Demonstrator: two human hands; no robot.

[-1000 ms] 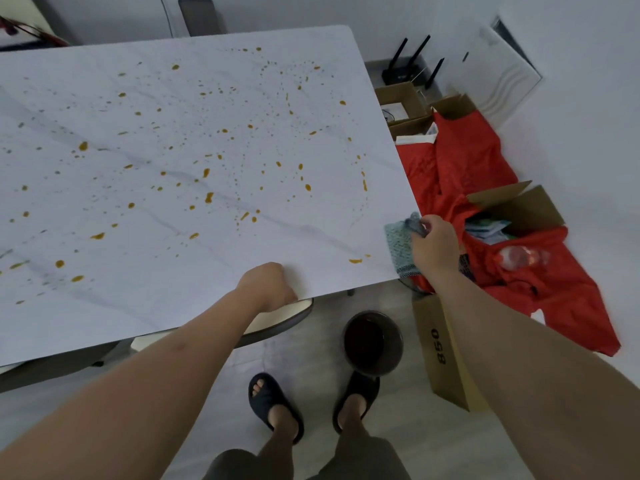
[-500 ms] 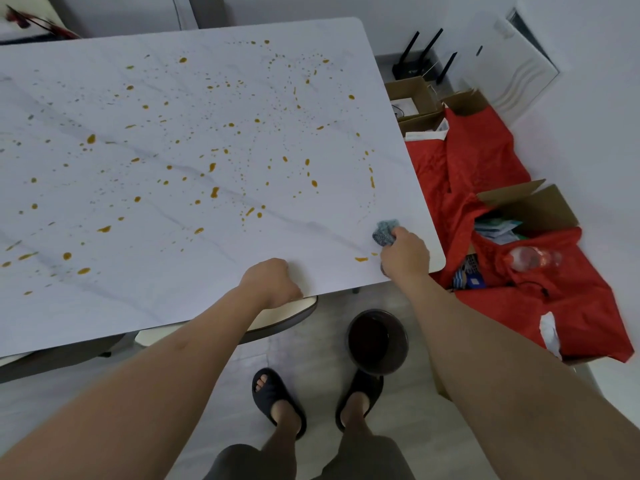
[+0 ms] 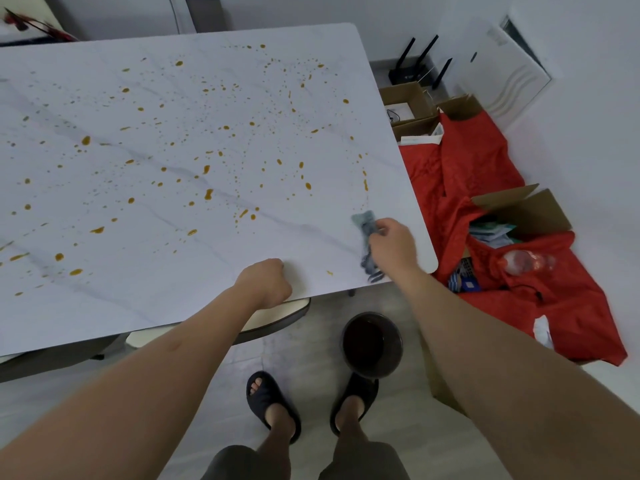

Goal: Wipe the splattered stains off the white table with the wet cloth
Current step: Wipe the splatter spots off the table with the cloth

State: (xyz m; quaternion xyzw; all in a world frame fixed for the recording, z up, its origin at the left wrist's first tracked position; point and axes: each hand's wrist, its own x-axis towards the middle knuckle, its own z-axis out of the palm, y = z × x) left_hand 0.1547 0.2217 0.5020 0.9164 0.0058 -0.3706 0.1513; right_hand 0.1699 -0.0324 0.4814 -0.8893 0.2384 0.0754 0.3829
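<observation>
One cloth (image 3: 366,237) is pinched in the right hand (image 3: 393,245) at the table's (image 3: 145,306) near right corner; nearly all stains (image 3: 207,181) lie to its left and beyond, so that hand is better placed. The left hand (image 3: 265,284) is fisted, empty, on the near edge
</observation>
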